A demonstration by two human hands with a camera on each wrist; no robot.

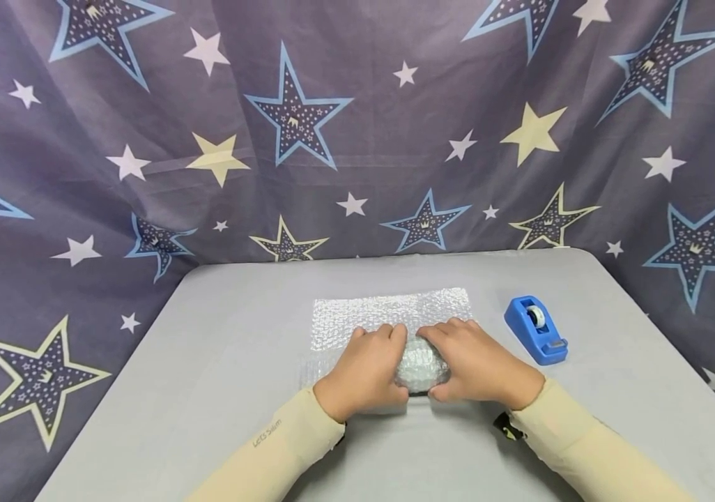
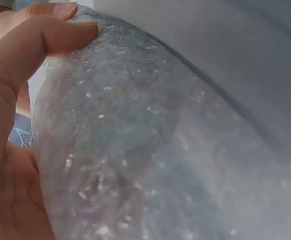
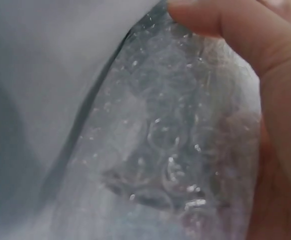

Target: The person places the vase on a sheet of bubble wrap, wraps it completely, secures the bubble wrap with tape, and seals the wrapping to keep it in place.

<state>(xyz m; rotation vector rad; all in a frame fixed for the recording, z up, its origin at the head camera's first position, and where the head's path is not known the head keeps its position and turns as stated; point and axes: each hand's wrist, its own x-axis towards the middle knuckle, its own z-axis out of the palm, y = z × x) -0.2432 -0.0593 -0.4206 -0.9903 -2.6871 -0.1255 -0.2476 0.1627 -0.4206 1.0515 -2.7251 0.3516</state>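
Note:
A rounded bundle in bubble wrap (image 1: 421,366) sits on the table between the two hands. From the left, my left hand (image 1: 366,369) grips it, fingers over the top and thumb on the near side. My right hand (image 1: 479,362) holds the opposite side the same way. Behind the bundle a flat stretch of bubble wrap (image 1: 390,317) lies on the table; the hands hide where the two meet. Up close in the left wrist view, the wrapped bundle (image 2: 110,125) shows a faint greenish tint inside, but its contents are too blurred to identify. The right wrist view shows clear bubbles (image 3: 165,132) beside the thumb.
A blue tape dispenser (image 1: 536,335) with a roll of tape stands on the table, to the right of and beyond the right hand. The table (image 1: 232,328) has a pale grey cover. Behind it hangs a dark curtain (image 1: 370,125) printed with stars.

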